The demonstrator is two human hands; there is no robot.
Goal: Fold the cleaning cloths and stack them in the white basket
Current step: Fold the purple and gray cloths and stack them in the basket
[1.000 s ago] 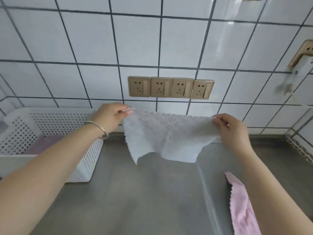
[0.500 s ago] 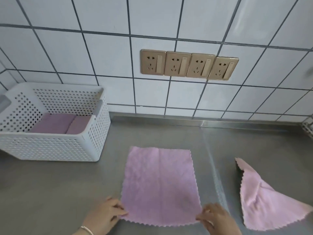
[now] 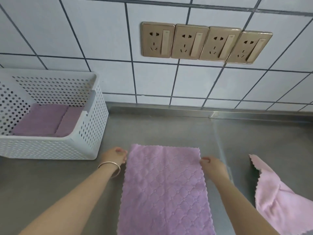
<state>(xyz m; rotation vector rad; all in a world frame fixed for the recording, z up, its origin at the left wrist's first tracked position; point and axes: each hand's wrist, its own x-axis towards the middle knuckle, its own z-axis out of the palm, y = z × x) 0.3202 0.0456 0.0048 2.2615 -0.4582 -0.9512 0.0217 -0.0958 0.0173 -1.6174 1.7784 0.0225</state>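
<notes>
Purple microfibre fills the middle of my view: a quilted cleaning cloth (image 3: pixel 165 189) with pinked edges lies flat on the steel counter (image 3: pixel 169 129), its long side running away from me toward the wall. My left hand (image 3: pixel 114 156) sits at the cloth's far left corner, fingers curled in against the edge as if pinching it, though the fingertips are partly hidden and I cannot be sure how firm the grip is. A thin metal bangle (image 3: pixel 111 167) circles that wrist. My right hand (image 3: pixel 211 165) is at the far right corner, thumb and fingers closed on the scalloped edge there. To the right, well apart from the purple one, a lighter pink cloth (image 3: pixel 277 197) lies loosely crumpled on the counter, one corner sticking up. To the left stands the white basket (image 3: pixel 88 133), perforated plastic, set against the tiled wall (image 3: pixel 101 39); inside it a folded purple cloth (image 3: pixel 45 120) rests flat on the bottom, with a second fold or cloth edge showing beside it, and I cannot tell which. On the wall above the counter, four gold-coloured socket plates (image 3: pixel 206 43) sit side by side, each with a rocker switch on its right. I can read no brand name, label or lettering on the cloths, the basket or the sockets.
</notes>
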